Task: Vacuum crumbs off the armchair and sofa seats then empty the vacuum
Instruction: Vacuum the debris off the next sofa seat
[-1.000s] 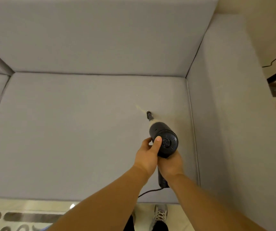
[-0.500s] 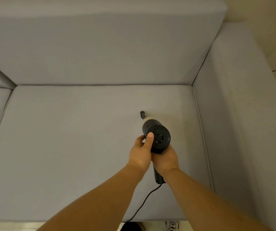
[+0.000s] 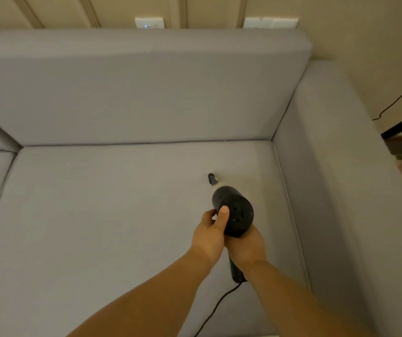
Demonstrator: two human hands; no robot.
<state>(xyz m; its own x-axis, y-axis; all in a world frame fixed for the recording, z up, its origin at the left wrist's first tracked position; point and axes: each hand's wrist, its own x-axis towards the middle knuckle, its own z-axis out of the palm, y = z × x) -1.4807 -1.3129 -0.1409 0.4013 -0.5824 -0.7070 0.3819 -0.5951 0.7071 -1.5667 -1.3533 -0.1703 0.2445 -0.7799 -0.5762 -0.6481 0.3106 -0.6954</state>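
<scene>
From the head camera, a person is looking down at a grey sofa [image 3: 122, 93]. Two bare arms are reaching out over the sofa seat [image 3: 98, 215].

Both hands are holding a small black vacuum [image 3: 234, 212]. The left hand [image 3: 209, 234] is curling around the left side of the vacuum's round body, and its thumb is lying flat on the round back end. The right hand [image 3: 246, 246] is gripping the vacuum's handle from below, and the end of the handle is sticking out near the wrist.

The vacuum is sitting over the right part of the seat, near the right armrest [image 3: 328, 190]. Its thin nozzle [image 3: 211, 179] is pointing away from the person and down at the seat. It is too small to tell if the tip is touching the cloth. A black cord [image 3: 215, 310] is hanging from the handle and running down to the near edge of the seat.

Far behind the sofa back, a cream wall [image 3: 341, 25] is showing two white wall plates [image 3: 149, 22]. On the far right, a thin black wire [image 3: 397, 100] is lying against the wall.
</scene>
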